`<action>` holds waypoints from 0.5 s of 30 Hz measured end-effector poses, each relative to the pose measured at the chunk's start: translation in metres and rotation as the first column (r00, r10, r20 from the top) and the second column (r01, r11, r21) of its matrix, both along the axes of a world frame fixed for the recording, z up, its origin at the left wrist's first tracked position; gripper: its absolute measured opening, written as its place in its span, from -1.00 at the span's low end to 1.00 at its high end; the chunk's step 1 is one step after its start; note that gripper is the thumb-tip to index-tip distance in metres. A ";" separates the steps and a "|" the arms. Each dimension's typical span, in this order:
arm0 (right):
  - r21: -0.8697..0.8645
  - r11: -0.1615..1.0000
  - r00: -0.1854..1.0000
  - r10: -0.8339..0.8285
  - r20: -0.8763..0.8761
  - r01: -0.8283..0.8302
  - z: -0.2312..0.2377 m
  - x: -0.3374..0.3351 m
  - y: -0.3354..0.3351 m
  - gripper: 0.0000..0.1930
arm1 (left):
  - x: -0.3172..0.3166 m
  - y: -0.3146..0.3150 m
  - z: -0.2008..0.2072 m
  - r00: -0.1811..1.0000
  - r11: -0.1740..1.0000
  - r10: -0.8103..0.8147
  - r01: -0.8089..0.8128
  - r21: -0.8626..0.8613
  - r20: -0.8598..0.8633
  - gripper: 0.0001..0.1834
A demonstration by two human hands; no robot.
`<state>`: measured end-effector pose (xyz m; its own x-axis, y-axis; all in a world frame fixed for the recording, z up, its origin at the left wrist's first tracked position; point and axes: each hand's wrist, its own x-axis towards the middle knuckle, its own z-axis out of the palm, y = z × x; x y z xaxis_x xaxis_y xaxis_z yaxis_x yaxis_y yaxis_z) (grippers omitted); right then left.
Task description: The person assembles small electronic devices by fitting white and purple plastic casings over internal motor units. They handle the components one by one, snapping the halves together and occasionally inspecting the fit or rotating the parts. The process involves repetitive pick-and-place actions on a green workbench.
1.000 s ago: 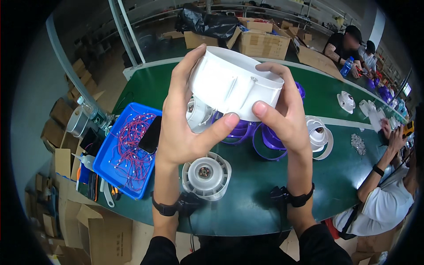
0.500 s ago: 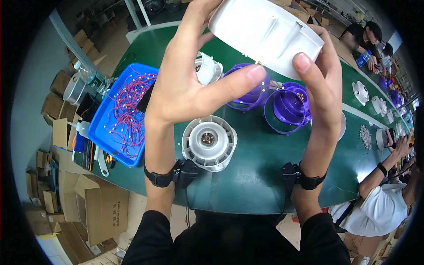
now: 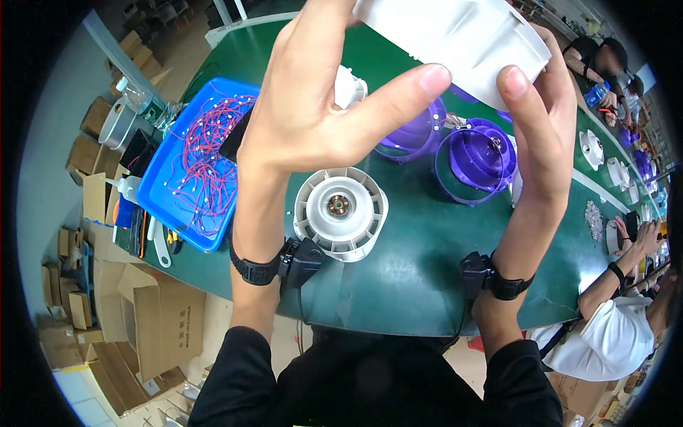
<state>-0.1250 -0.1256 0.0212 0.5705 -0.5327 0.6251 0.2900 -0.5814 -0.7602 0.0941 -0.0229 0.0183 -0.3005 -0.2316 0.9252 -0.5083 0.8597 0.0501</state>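
Observation:
A smooth white plastic housing is raised above the table at the top of the view, its upper part cut off by the picture's edge. On its left side my left hand grips it, thumb stretched along the lower edge. My right hand clasps the other end, thumb on the near face and fingers behind. Below them a round white ribbed housing with a copper-wound centre stands on the green table. Two purple housings, one partly behind my left thumb and another beside my right wrist, stand farther back.
At left lies a blue tray of red wires with white connectors, partly hidden by my left arm. A bottle, a glue bottle and tools sit beside it. Cardboard boxes stand on the floor. Other people work at right.
Both hands have shifted slightly right with the white housing, which stays gripped. The whole view has tilted a little, so the table items appear higher.

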 end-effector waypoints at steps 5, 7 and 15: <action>-0.081 0.997 0.997 -0.008 0.077 0.014 -0.008 -0.008 -0.014 -0.12 | -0.014 0.000 0.002 0.989 0.995 -0.088 0.081 -0.061 -0.115 0.02; -0.076 0.997 0.998 -0.003 0.066 0.008 -0.008 -0.009 -0.016 -0.10 | -0.015 0.001 0.001 0.986 0.995 -0.101 0.098 -0.023 -0.132 0.04; -0.028 0.998 0.992 0.061 -0.110 -0.064 0.006 -0.008 -0.002 -0.10 | -0.020 0.030 0.009 0.983 0.977 0.173 -0.164 0.135 -0.057 -0.01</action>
